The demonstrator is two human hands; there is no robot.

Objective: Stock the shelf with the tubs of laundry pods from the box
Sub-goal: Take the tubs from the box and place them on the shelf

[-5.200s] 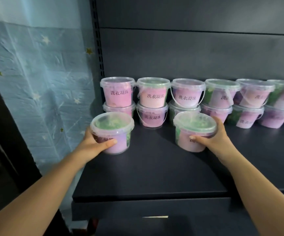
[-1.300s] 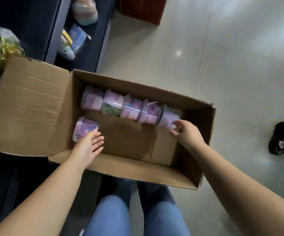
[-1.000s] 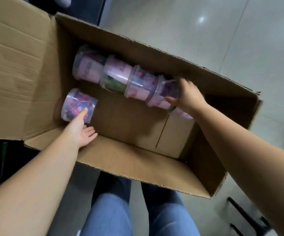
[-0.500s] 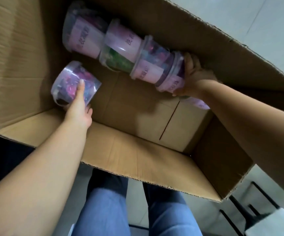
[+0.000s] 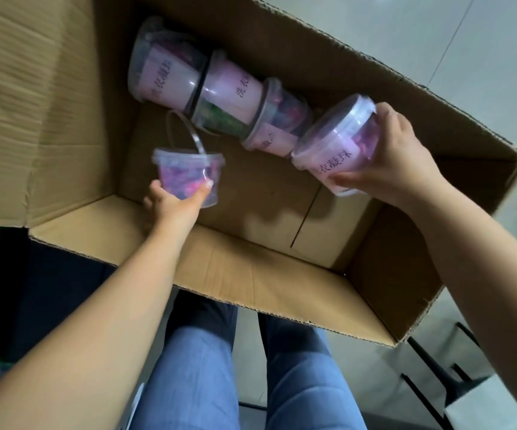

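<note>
- Tubs of laundry pods (image 5: 229,97): we count five in view, two in hand and three lying in the box (image 5: 251,274).
- Left hand (image 5: 170,206): fingers curled under and round the left tub (image 5: 189,178), thumb across its front. The tub is upright with its lid on top and its thin bail handle (image 5: 189,128) standing up. It sits low inside the box near the left wall and is slightly blurred.
- Right hand (image 5: 396,162): wrapped round the base end of the right tub (image 5: 334,147), a firm whole-hand grip. The tub is tilted, lid toward the left, pink label facing us. It is held above the box floor, just beside the right end of the row; we cannot tell if it touches.
- Row of three tubs (image 5: 167,72): on their sides, end to end along the far wall of the box. One shows green pods, the rest pink and purple.
- The rest of the box floor shows bare cardboard, so we judge the box close to empty.
- The shelf is not in view, so we cannot tell how much is stocked.
- Progress, as we judge it: a pickup in hand. Both tubs are gripped but not yet out of the box or placed.
- Left to do: carry these two to the shelf, then come back for the row of three, likely two more trips.
- Also in view: our legs in blue jeans (image 5: 195,367) and a pale tiled floor (image 5: 468,41).
</note>
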